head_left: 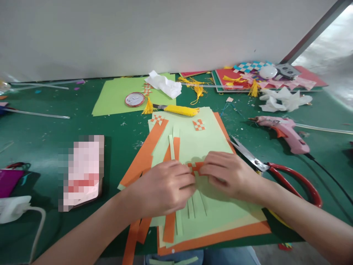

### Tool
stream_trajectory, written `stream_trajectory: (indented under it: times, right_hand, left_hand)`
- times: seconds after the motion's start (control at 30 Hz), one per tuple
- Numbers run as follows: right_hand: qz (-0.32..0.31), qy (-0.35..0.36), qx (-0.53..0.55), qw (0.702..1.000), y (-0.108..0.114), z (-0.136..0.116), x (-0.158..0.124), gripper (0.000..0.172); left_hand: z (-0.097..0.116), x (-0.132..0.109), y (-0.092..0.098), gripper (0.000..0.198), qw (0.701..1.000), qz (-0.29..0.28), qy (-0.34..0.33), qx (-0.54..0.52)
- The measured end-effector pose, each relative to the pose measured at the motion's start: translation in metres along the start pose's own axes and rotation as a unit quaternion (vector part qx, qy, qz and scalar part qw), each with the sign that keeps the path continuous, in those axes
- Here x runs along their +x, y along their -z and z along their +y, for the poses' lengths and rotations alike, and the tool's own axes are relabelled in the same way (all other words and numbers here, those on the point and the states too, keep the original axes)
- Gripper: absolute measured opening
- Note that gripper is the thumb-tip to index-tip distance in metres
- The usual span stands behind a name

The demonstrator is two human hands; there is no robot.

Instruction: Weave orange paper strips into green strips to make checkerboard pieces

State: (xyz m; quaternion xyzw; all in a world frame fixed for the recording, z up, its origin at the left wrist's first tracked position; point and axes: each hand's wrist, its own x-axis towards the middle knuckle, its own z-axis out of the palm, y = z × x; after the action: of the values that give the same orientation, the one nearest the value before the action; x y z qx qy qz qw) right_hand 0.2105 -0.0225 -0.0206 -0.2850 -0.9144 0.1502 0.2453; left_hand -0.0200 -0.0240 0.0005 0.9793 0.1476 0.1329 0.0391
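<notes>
Between my hands is a small woven piece of orange and pale green paper strips (194, 167), its loose green ends (191, 208) hanging toward me. My left hand (168, 186) pinches its left side, the fingertips partly hidden. On the right, my right hand (230, 175) has its fingers closed on an orange strip of the weave. Beneath both lies a stack of pale green sheets (217, 147) over orange paper (234, 235). Loose orange strips (149, 158) and green strips (178, 224) lie beside and under my left hand. Two finished-looking checkered pieces (199, 125) rest on the paper farther back.
Red-handled scissors (261, 165) lie partly open by my right forearm, with a pink glue gun (288, 130) beyond. A yellow utility knife (180, 110), a round tin (134, 99) and crumpled tissue (164, 84) are behind the stack. A phone (85, 171) lies left; a white charger (15, 209) sits nearer.
</notes>
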Motion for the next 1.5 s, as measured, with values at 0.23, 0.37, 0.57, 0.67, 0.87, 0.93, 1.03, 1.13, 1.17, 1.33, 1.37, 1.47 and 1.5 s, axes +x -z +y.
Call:
stream_trajectory:
  times: [0.23,0.37,0.57,0.67,0.87,0.93,1.03,1.13,1.17,1.33,1.37,1.47,1.5]
  right_hand:
    - [-0.046,-0.045,0.001,0.998,0.005,0.005,0.002,0.025]
    - [-0.098,-0.041,0.015,0.994,0.012,0.001,0.004,0.030]
    - [-0.074,-0.015,-0.006,0.997,0.008,0.000,0.005,0.021]
    - [-0.061,-0.004,-0.020,0.998,0.007,0.000,0.005,0.019]
    - [-0.078,-0.012,-0.003,0.997,0.011,0.002,0.005,0.015]
    - [-0.076,-0.013,-0.003,0.997,0.011,0.002,0.004,0.014]
    - [-0.067,-0.011,-0.013,0.998,0.008,0.001,0.004,0.012]
    - [-0.058,-0.008,-0.032,0.998,0.004,0.000,0.003,0.013]
    - [-0.055,-0.008,-0.037,0.998,0.003,0.000,0.003,0.015]
    - [-0.052,-0.033,-0.008,0.998,0.007,0.002,0.004,0.013]
    - [-0.054,-0.042,0.000,0.998,0.008,0.002,0.004,0.010]
    - [-0.064,-0.060,0.005,0.996,0.012,0.004,0.004,0.009]
    - [-0.067,-0.060,0.002,0.996,0.012,0.004,0.004,0.010]
  left_hand:
    - [0.011,0.001,0.000,0.018,0.997,0.017,-0.015,0.080]
    - [0.010,0.000,0.000,0.018,0.997,0.019,-0.013,0.080]
    - [0.008,-0.001,-0.002,0.015,0.996,0.034,-0.022,0.080]
    - [0.007,-0.001,-0.002,0.015,0.996,0.036,-0.025,0.083]
    - [0.007,0.000,-0.002,0.014,0.997,0.027,-0.023,0.073]
    - [0.007,0.000,-0.003,0.013,0.997,0.023,-0.023,0.068]
    - [0.007,0.002,-0.005,0.012,0.997,0.021,-0.026,0.065]
    - [0.008,0.004,-0.005,0.014,0.998,0.013,-0.023,0.065]
    - [0.008,0.004,-0.005,0.016,0.998,0.010,-0.020,0.064]
    - [0.009,0.006,-0.005,0.012,0.999,0.015,-0.012,0.051]
    - [0.009,0.006,-0.005,0.011,0.999,0.018,-0.014,0.046]
    - [0.010,0.006,-0.006,0.013,0.999,0.016,-0.016,0.038]
    - [0.010,0.006,-0.006,0.013,0.999,0.011,-0.012,0.037]
